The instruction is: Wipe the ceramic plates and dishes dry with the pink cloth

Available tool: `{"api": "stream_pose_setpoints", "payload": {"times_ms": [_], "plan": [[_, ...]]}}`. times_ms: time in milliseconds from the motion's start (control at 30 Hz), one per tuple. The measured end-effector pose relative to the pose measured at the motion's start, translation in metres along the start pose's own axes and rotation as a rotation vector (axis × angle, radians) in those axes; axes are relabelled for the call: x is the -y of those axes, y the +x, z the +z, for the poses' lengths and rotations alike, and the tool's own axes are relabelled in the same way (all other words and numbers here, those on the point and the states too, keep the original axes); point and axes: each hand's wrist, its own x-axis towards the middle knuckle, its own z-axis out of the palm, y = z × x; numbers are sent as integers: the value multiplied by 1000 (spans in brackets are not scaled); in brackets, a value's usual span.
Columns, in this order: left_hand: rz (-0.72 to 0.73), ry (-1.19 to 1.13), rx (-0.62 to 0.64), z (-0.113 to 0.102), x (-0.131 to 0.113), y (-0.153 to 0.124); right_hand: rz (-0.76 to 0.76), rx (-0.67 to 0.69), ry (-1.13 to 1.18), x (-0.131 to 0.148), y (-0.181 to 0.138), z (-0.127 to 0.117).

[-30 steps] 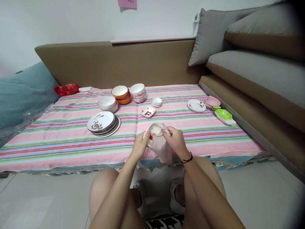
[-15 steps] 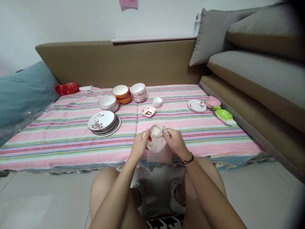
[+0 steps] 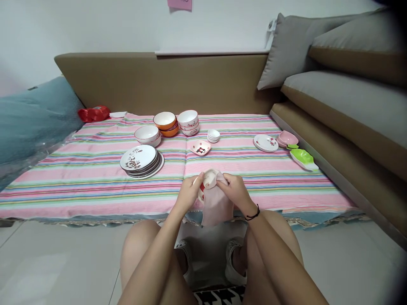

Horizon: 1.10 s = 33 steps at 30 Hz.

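Observation:
My left hand (image 3: 190, 190) is closed on the left rim of a small cream bowl (image 3: 209, 177) with red patterning. My right hand (image 3: 234, 186) is closed on a pale pink cloth (image 3: 218, 207), pressed against the bowl's right side. The cloth hangs down over the front of the bowl and hides much of it. Just beyond my hands, a similar dish (image 3: 201, 148) with a red figure and pink dots lies on the striped cloth. Behind that dish is a stack of small white dishes (image 3: 213, 135).
On the striped cloth (image 3: 171, 186), a stack of plates (image 3: 140, 159) stands left, with white bowls (image 3: 147, 134), orange bowls (image 3: 165, 122) and flowered bowls (image 3: 188, 120) behind. Flowered plates (image 3: 265, 142), pink bowls (image 3: 288, 138) and a green dish (image 3: 303, 159) lie right, beside stacked cushions (image 3: 346, 97).
The bowl has tilted slightly, showing more of its patterned inside. The pink cloth has shifted and hangs a little lower. The whole view has moved slightly.

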Motion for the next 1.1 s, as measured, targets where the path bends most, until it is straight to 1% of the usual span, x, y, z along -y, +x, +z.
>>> {"api": "stream_pose_setpoints", "payload": {"times_ms": [67, 133, 267, 333, 367, 433, 500, 633, 700, 733, 800, 900, 967, 1100], "plan": [[-16, 10, 11, -2, 0, 0, 7, 9, -19, 1, 1, 1], [-55, 7, -2, -4, 1, 1, -3, 49, -16, 1, 1, 1], [-136, 4, -47, -9, 4, 3, -20, 210, 63, 2, -1, 1], [-153, -2, -13, -10, 5, 3, -12, 250, 99, 2, -2, 2], [-158, -13, 10, -10, 6, 3, -1, 247, 108, 3, -2, 3], [-169, -56, 44, -10, 6, 2, 40, 202, 112, 3, -2, 6], [-183, -115, 47, -9, 6, 2, 90, 131, 103, 3, 0, 10], [-159, -268, -42, -6, 3, 1, 195, -66, 127, 0, 3, 15], [-124, -301, -40, -5, 1, 1, 234, -129, 178, -3, 4, 16], [-97, -306, -17, -4, 0, 2, 235, -127, 214, -4, 4, 17], [-31, -299, 18, -4, 0, 3, 213, -77, 279, -5, 3, 18], [57, -264, -1, -5, 0, 3, 206, -23, 316, -3, 1, 18], [90, -208, -12, -6, 0, 3, 232, -44, 298, -1, 0, 16], [144, -48, -12, -8, -2, 0, 271, -167, 217, 1, 2, 6]]}}
